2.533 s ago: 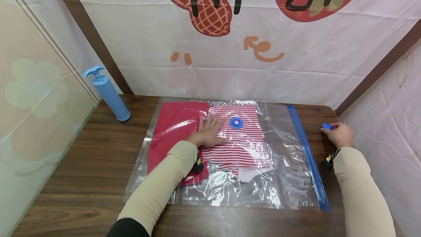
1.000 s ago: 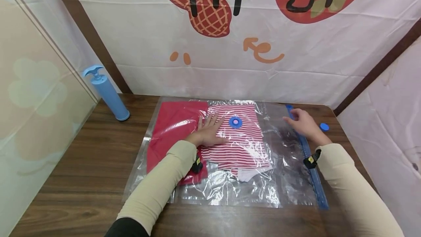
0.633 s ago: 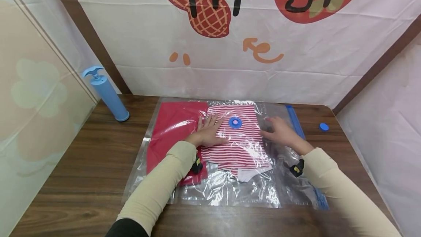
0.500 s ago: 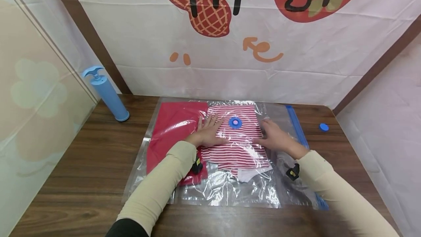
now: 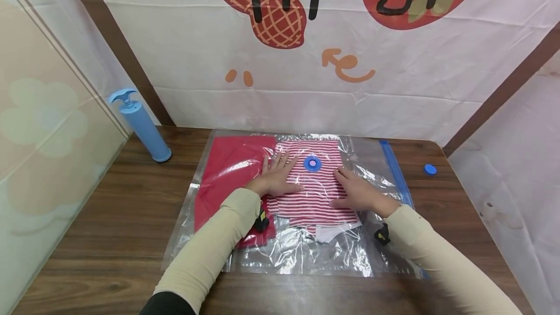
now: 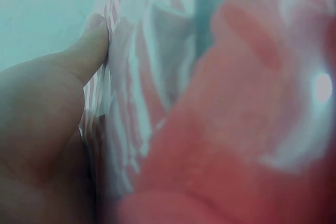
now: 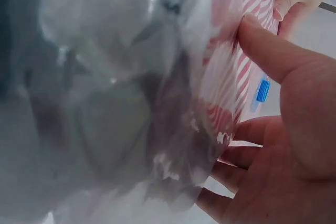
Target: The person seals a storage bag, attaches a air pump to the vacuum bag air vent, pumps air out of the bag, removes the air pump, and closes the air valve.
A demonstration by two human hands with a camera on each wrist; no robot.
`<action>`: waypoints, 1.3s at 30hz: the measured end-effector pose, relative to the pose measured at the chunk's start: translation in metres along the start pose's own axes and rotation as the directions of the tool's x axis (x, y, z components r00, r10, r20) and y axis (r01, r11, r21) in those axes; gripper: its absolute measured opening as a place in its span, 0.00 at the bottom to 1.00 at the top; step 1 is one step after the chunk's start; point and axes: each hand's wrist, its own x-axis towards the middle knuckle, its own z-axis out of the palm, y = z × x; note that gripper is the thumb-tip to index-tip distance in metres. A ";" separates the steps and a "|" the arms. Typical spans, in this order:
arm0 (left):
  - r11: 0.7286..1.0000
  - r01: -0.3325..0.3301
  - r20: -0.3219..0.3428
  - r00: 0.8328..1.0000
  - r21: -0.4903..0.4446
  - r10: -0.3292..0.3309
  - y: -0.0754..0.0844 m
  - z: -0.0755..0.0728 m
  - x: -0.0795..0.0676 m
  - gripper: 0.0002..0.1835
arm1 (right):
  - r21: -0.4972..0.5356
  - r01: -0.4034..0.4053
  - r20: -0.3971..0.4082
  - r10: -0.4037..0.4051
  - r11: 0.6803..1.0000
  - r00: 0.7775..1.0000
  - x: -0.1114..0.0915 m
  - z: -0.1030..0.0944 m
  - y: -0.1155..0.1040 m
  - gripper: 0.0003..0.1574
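Bag (image 5: 367,149) under right hand (image 5: 359,193), sleeve (image 5: 433,252) partly hiding blue strip (image 5: 395,171)

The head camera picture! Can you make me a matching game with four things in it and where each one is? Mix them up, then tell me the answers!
Things:
1. blue pump
2. round blue cap
3. red cloth
4. striped cloth

Places:
A. on the table, to the right of the clear bag
B. inside the clear bag, underneath the round valve
C. standing on the table, to the left of the clear bag
D. inside the clear bag, toward its left end

Right pairs: 1-C, 2-A, 3-D, 4-B
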 end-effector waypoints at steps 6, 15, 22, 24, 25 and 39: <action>1.000 0.006 -0.005 1.000 0.005 -0.006 -0.001 0.003 0.003 0.55 | -0.017 -0.022 0.035 0.022 1.000 0.999 -0.001 -0.004 -0.003 0.62; 0.998 -0.051 -0.054 0.997 -0.040 0.049 0.003 -0.005 -0.005 0.54 | -0.063 -0.036 0.060 0.040 0.997 0.997 0.001 -0.007 -0.007 0.62; 0.990 -0.092 -0.122 0.989 -0.111 0.079 0.007 -0.015 -0.011 0.45 | -0.056 -0.053 0.061 0.056 0.997 0.997 0.000 -0.005 -0.008 0.62; 0.990 -0.091 -0.128 0.989 -0.104 0.078 0.009 -0.018 -0.012 0.42 | -0.060 -0.053 0.063 0.056 0.997 0.996 0.000 -0.003 -0.007 0.62; 0.991 -0.092 -0.134 0.988 -0.099 0.079 0.009 -0.019 -0.012 0.40 | -0.060 -0.055 0.066 0.059 0.997 0.996 0.001 -0.003 -0.007 0.62; 0.943 -0.209 -0.252 0.957 -0.260 0.143 0.013 -0.082 -0.026 0.25 | -0.053 -0.062 0.050 0.065 0.997 0.997 0.000 -0.007 -0.010 0.61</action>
